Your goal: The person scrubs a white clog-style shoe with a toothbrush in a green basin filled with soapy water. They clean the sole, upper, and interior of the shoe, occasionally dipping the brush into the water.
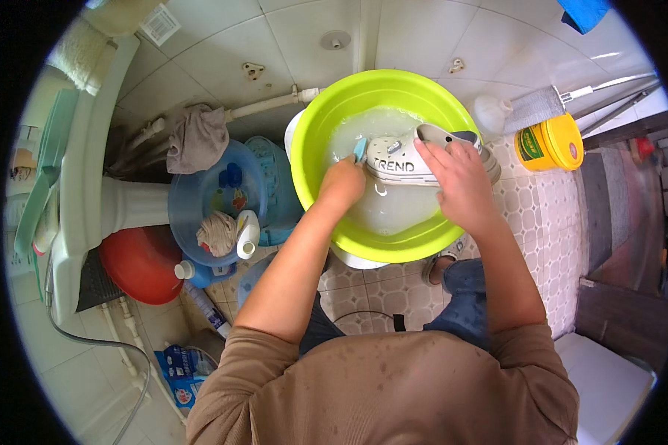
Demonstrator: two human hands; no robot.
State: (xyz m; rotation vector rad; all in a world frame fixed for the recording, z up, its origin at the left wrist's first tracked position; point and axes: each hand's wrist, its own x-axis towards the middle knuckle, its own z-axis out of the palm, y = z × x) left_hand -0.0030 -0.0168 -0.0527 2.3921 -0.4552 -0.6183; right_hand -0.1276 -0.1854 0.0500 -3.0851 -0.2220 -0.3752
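Note:
A white clog with dark lettering and a small charm lies sideways over cloudy water in a lime-green basin. Its heel end reaches over the basin's right side. My right hand grips the clog around its foot opening, with the fingers lying along its side. Near the toe, my left hand is closed on a small light-blue brush. The brush's head points up beside the toe; whether it touches the clog I cannot tell. My left fingers are partly hidden behind the hand.
At left stand a blue basin holding a cloth and a white bottle, a red basin and a sink pedestal. A grey rag hangs by the pipe. Right of the green basin is a yellow bucket.

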